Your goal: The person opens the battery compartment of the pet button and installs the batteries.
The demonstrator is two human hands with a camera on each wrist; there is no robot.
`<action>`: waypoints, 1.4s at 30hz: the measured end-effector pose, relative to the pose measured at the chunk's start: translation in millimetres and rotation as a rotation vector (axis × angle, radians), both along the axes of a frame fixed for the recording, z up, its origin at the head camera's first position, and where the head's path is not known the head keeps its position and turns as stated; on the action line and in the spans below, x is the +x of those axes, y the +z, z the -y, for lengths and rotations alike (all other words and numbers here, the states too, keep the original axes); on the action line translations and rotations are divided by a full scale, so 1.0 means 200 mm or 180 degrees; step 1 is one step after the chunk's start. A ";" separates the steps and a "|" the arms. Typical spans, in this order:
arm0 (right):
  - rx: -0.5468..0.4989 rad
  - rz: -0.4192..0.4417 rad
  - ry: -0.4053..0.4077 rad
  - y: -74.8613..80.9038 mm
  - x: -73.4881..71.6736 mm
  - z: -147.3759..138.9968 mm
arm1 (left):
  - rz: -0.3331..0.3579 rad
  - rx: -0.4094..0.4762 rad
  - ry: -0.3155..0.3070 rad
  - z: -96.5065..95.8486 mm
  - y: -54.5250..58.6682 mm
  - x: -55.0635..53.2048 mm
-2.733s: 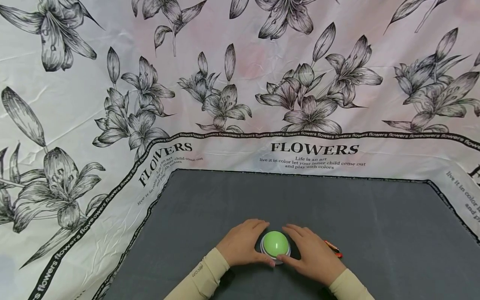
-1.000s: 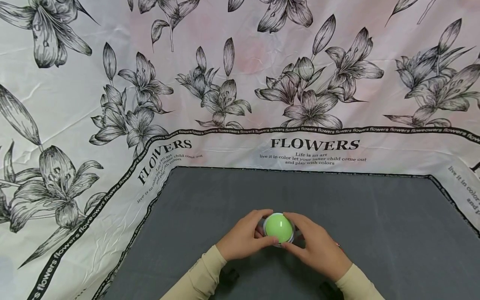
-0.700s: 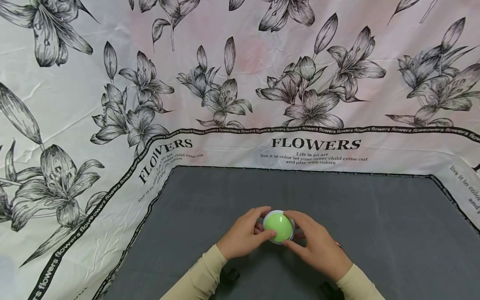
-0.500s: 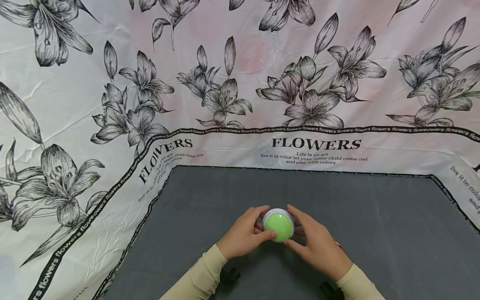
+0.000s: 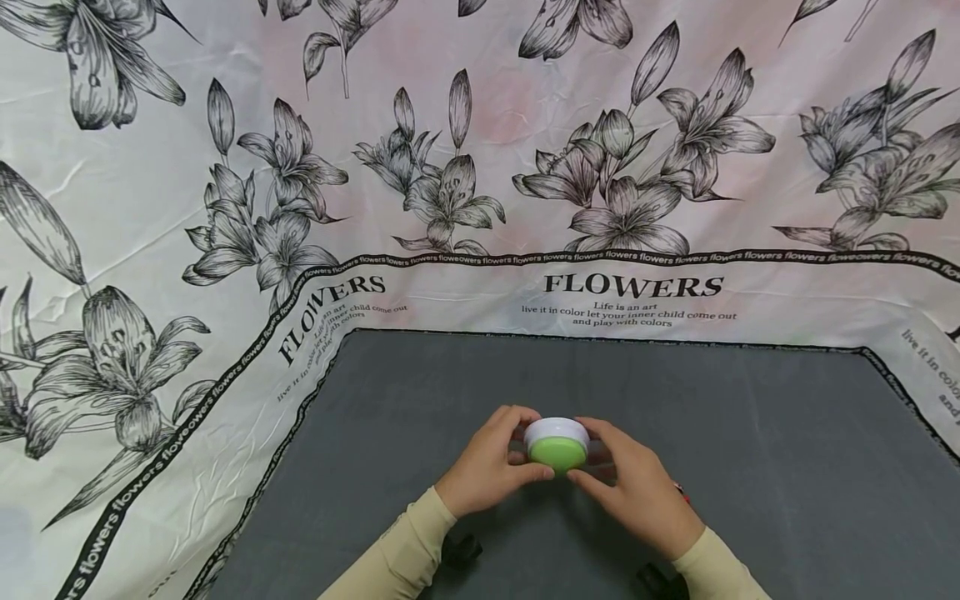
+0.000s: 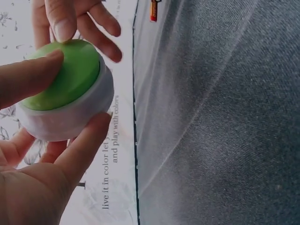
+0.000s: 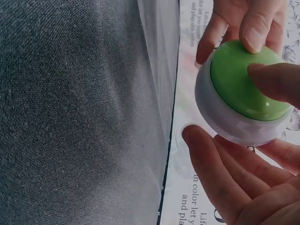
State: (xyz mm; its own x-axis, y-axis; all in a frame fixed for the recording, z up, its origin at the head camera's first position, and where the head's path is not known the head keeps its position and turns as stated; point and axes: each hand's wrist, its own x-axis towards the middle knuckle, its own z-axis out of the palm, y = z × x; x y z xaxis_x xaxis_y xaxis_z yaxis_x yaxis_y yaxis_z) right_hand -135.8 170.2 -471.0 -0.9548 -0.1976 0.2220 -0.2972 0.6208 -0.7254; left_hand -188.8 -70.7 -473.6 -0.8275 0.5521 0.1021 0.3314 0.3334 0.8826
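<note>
Both hands hold a round white case with a glossy green domed top [image 5: 557, 452], like a push button, above the grey cloth in the head view. The left hand [image 5: 491, 462] has its thumb on the green dome and its index finger along the white side. From the other side the right hand [image 5: 637, 483] sets its thumb on the dome too; in the right wrist view its index fingertip [image 7: 192, 136] stands off the white case while other fingers support it underneath. The dome tilts toward the person, and the white body [image 6: 65, 122] shows on the far side.
A dark grey cloth [image 5: 420, 375] covers the table, bordered by a white flower-printed sheet [image 5: 450, 308]. A small orange-and-black battery [image 6: 153, 10] lies on the cloth, mostly hidden behind the right hand in the head view. Black wrist gear [image 5: 461, 552] shows under the left sleeve.
The hands have closed around the green-topped case and raised it slightly away from the person. It has turned so its dome faces the person and more of the white body shows.
</note>
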 end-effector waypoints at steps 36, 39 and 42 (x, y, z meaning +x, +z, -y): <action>-0.0365 -0.0112 0.0154 -0.01 0.00 -0.01 | -0.0385 -0.0312 -0.0048 0.00 0.04 0.04; -0.0317 -0.0183 0.0144 0.00 0.00 0.00 | -0.0293 -0.0232 -0.0114 0.00 0.05 0.03; -0.0214 -0.0257 0.0129 0.00 0.01 0.00 | -0.0217 -0.0230 -0.0210 0.01 0.06 0.03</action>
